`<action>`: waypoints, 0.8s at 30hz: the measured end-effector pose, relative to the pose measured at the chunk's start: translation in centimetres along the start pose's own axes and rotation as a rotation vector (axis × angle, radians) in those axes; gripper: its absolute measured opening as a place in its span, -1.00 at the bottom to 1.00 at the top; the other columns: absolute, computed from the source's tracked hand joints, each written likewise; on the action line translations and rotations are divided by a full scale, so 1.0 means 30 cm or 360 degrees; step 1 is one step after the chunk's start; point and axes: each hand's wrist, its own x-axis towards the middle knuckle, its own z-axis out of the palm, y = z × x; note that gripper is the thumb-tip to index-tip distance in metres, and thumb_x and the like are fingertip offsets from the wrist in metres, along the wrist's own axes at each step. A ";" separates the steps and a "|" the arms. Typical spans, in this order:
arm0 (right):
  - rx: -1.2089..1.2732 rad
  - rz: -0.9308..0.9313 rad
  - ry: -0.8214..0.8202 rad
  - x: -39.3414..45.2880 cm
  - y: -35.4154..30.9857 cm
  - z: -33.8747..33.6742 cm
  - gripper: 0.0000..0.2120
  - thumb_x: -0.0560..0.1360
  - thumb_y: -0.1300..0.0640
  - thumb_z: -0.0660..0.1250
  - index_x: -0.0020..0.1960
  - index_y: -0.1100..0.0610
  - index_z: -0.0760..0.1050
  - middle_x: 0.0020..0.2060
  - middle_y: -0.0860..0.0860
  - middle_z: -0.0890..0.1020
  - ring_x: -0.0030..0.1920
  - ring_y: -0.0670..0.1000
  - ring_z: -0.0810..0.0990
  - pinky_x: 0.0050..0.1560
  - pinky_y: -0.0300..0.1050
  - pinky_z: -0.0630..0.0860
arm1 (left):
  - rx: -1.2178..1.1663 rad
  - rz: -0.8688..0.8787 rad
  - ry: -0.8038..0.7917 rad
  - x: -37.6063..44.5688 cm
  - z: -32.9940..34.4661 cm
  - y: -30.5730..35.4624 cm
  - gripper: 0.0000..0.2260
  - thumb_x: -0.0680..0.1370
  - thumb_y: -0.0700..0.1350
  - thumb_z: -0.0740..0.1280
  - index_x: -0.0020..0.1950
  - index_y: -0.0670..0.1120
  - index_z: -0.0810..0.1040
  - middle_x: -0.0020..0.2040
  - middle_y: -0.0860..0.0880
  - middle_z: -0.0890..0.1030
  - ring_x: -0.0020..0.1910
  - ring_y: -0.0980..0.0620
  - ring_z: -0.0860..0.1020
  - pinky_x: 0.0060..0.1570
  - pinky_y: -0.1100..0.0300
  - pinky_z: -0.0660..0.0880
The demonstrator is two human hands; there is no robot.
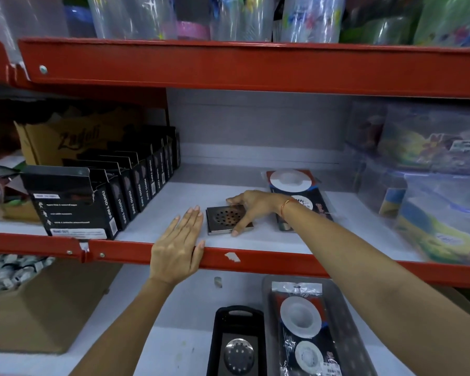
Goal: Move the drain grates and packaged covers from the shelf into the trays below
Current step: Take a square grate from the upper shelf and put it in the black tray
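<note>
fingers and thumb of the right hand [251, 206] are pinching the square drain grate [227, 219] across its right side, thumb at the near corner and fingertips on the far edge; the grate lies flat on the white shelf [174, 210], so this looks like the start of a lift. left hand [178, 245] rests flat and spread on the shelf and its red front rail [269, 260], holding nothing, just left of the grate. behind the right wrist a packaged cover [296, 191] lies on the shelf. below, a black tray [217, 335] holds a round grate [238, 355], and a grey tray [334, 316] beside it holds another packaged cover [301, 329].

risks, as i judge them: the pinch catches only one side of a smooth metal plate, so it could tilt and slip free on the way over the rail, and clip the rail lip. the forearm passes close over the package behind, which could get dragged off the shelf. dropping the square grate into the black tray may knock the round one
</note>
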 end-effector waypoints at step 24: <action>0.0158 -0.0239 0.0306 -0.659 -0.116 0.441 0.02 0.09 -0.41 0.49 0.45 -0.13 0.26 0.22 -0.22 0.33 0.26 -0.18 0.35 0.28 -0.28 0.30 | -0.0096 -0.0190 -0.0372 -0.010 -0.103 0.051 -0.55 0.63 -0.07 0.01 0.33 -0.30 0.48 0.30 -0.25 0.54 0.33 -0.16 0.50 0.38 -0.03 0.38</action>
